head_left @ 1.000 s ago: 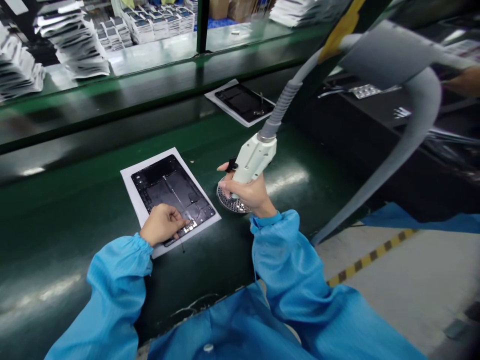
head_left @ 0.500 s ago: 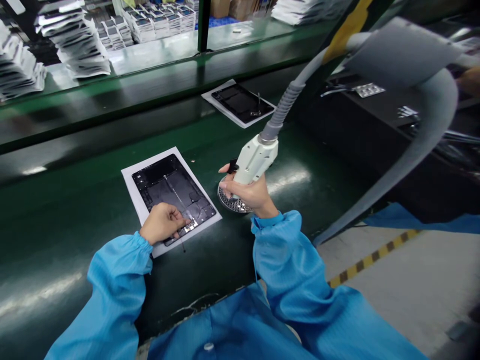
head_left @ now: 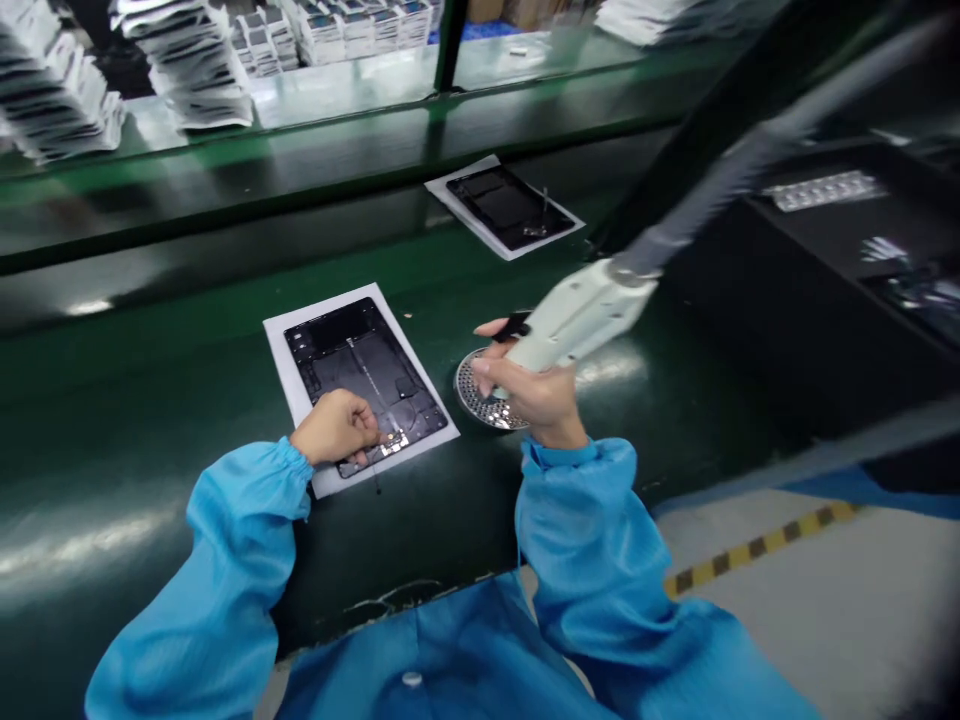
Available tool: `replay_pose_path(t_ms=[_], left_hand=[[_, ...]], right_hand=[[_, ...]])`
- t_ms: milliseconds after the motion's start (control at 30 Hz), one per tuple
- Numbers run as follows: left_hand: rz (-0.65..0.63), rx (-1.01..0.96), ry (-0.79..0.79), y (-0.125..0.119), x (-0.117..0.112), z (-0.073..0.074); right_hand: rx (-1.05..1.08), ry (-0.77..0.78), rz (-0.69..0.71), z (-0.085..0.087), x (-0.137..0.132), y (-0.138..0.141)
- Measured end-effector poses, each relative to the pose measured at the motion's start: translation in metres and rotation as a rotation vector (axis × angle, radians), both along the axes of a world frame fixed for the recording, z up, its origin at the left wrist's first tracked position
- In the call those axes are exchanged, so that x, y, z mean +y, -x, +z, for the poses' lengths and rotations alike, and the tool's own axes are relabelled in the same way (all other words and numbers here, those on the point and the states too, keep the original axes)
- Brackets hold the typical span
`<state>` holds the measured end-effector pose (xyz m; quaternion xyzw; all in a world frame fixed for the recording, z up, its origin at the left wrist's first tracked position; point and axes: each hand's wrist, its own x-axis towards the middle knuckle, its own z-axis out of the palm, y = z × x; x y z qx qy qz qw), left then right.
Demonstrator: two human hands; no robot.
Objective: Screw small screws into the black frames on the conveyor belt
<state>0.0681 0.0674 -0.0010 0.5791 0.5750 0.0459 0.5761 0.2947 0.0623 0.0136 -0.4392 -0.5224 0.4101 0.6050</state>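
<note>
My left hand [head_left: 341, 428] rests on the lower end of an opened tablet housing [head_left: 356, 365], dark inside, on a white sheet [head_left: 441, 432]. Its fingers are pinched beside a small bright circuit board [head_left: 395, 440]; what they hold is hidden. A thin dark wire [head_left: 378, 485] sticks out past the housing's near edge. My right hand [head_left: 541, 400] is closed around a pale green powered screwdriver [head_left: 581, 318], tilted, with a grey hose running up to the right. Under that hand sits a round metal dish with many holes [head_left: 471, 385], partly covered. The tool's tip is hidden.
A second tablet housing [head_left: 502, 205] on a white sheet lies farther back, small metal parts on it. Stacks of white-sheeted pieces [head_left: 195, 65] stand on the rear shelf. At right is a black surface [head_left: 810, 240] with a strip of small parts [head_left: 825, 190].
My right hand has tilted the screwdriver, its hose end swinging to the right and down. My left hand stays at the housing's lower end. The whole view has shifted slightly.
</note>
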Motion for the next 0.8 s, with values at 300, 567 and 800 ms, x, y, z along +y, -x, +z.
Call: replay_pose_path(t_ms=[300,567,800], left_hand=[[-0.079,-0.028,-0.08,-0.003,-0.003,-0.002],[-0.096,-0.053,-0.101,-0.006,-0.004,-0.001],[-0.137,-0.024,-0.11,-0.009,-0.004,0.003]], right_hand=[[0.039,0.039,0.291,-0.013,-0.028,0.054],[-0.006,0.063,0.373,-0.029,-0.034,0.071],[-0.098,0.061,0.399,-0.028,-0.036,0.067]])
